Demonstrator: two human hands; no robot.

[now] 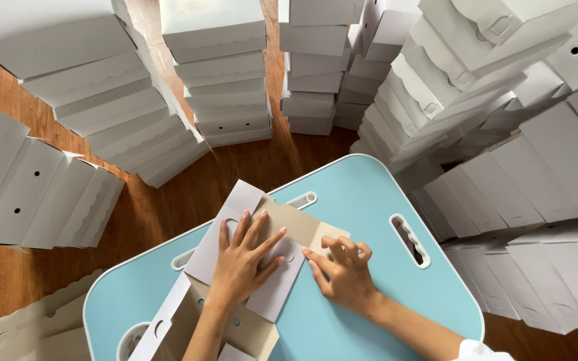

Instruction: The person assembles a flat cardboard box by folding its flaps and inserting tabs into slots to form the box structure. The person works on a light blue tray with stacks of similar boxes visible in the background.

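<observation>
Left hand (241, 262): fingers spread, pressed flat on an unfolded cardboard box blank (249, 267), lower centre of the frame. Right hand (342, 269): fingers curled, pressing the blank's brown flap (309, 230) just beside the left hand. Blank lies on a light blue worktop (362, 200) with slotted handles. Stacks of folded white boxes (222, 73) stand on the wooden floor (168, 207) across the upper frame and both sides.
</observation>
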